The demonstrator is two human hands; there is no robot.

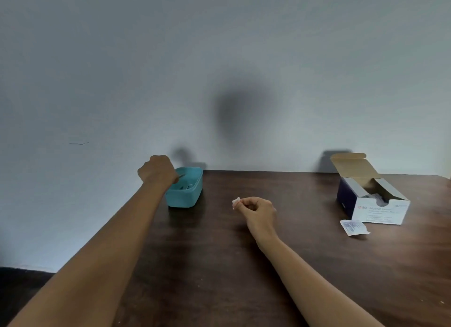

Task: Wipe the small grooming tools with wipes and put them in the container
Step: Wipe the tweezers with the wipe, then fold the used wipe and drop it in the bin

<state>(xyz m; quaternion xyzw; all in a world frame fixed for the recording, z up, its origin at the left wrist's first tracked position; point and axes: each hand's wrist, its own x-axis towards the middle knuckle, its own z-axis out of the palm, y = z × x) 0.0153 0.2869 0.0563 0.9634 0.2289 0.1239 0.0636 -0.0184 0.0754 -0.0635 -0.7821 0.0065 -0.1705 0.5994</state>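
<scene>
While the left hand (158, 170) hangs over the near-left corner of the teal container (188, 197), its grip is closed round a thin metal tool (181, 176), whose tip points into the container. A few thin things lie inside, too blurred to name. This container stands at the far-left part of the dark table (244, 265), close to the wall.

The right hand (258, 210) is above the middle of the table, and its grip pinches a small white wipe (236, 202) between thumb and fingers. At the far right stands an open swab box (375, 204), with a torn packet (353, 227) just in front of it.
</scene>
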